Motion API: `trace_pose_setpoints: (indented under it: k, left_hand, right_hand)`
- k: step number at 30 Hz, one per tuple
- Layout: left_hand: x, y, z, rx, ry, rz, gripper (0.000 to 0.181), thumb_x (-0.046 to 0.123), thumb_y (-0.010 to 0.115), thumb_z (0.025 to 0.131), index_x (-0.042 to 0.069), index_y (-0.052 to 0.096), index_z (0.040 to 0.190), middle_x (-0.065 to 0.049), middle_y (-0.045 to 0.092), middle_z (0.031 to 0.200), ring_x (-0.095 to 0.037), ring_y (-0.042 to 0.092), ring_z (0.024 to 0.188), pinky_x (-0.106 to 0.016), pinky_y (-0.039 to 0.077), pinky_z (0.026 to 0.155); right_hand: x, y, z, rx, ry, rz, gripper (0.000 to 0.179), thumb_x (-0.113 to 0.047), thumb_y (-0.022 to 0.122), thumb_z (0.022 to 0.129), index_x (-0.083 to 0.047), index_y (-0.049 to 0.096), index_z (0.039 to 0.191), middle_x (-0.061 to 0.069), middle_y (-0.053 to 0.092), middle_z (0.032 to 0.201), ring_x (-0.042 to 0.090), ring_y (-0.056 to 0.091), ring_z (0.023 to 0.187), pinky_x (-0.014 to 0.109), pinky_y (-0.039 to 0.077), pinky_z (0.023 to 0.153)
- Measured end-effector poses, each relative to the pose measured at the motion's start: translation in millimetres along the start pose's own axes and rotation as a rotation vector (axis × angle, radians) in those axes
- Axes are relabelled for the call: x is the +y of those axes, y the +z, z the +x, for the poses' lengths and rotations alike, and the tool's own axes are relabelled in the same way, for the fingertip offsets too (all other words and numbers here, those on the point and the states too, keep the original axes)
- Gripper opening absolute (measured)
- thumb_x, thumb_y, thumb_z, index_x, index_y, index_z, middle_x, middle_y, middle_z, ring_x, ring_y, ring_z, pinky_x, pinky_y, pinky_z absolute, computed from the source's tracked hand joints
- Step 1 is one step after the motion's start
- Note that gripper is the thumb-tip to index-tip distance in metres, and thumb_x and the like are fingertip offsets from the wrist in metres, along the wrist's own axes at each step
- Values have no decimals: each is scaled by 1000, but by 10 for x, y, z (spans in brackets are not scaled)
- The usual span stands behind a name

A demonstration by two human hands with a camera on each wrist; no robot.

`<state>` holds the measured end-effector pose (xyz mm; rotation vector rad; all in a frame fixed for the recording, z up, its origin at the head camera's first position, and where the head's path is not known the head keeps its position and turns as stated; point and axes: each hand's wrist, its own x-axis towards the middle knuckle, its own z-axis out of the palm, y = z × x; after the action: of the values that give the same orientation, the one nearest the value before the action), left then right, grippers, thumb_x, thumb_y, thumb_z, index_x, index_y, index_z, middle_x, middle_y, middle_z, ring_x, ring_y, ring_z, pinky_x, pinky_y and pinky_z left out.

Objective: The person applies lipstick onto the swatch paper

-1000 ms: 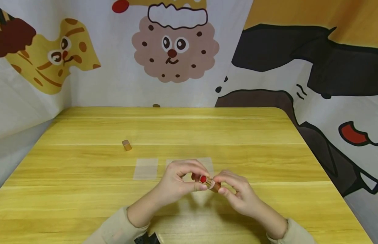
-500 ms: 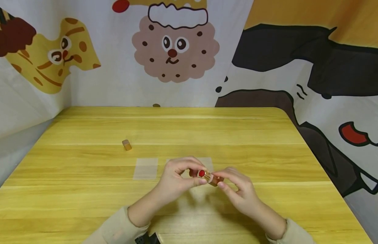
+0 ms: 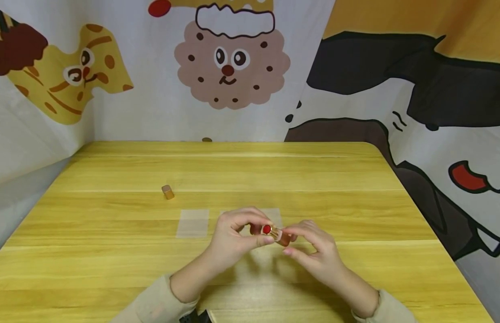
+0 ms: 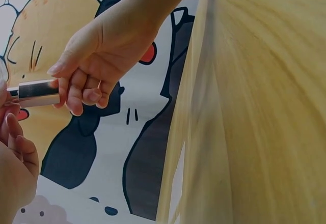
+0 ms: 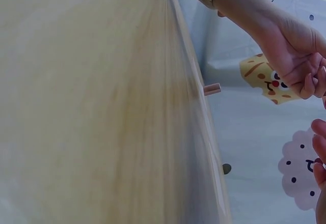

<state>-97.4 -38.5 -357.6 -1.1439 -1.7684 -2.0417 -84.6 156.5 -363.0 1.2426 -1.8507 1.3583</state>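
Above the middle of the table, in the head view, my left hand (image 3: pixel 238 233) pinches an uncapped lipstick (image 3: pixel 276 234) by its gold collar between thumb and fingers. Its red tip points up and to the left. My right hand (image 3: pixel 318 246) is at the brown base, a forefinger touching it and the thumb spread a little away. The left wrist view shows the shiny lipstick tube (image 4: pixel 39 89) side-on, its base end at the fingers of the right hand (image 4: pixel 109 51). The lipstick cap (image 3: pixel 167 192) stands alone on the table, farther back to the left.
Pale translucent squares (image 3: pixel 192 223) lie flat on the wooden table (image 3: pixel 112 260), one partly behind the left hand. A cartoon-printed curtain (image 3: pixel 145 89) hangs behind the table and down its sides. A dark object (image 3: pixel 196 316) shows beside the left cuff.
Both hands and the lipstick have risen slightly away from me, then held nearly still. The right thumb has come off the base. The cap has stayed put.
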Motion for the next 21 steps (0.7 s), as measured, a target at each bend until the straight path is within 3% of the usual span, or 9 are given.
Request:
trace_pose_setpoints:
  k: [7,21]
  left_hand:
    - [1,21,-11,18,-4,2,21,-4,74,68,0,66,87,-7,65,83,-13,48,60,-26,43,54]
    - [6,28,-14,25,-18,-7,20,-3,74,68,0,66,86,-7,65,83,-13,48,59,-26,42,53]
  right_hand:
    - [-12,-2,14,15,-7,-12,28,-12,71,76,4,62,96,10,64,88,16,54,73,23,44,70]
    - [-21,3,17,9,-17,-46,21,-13,66,81,4,62,93,7,62,80,16,55,72,23,43,71]
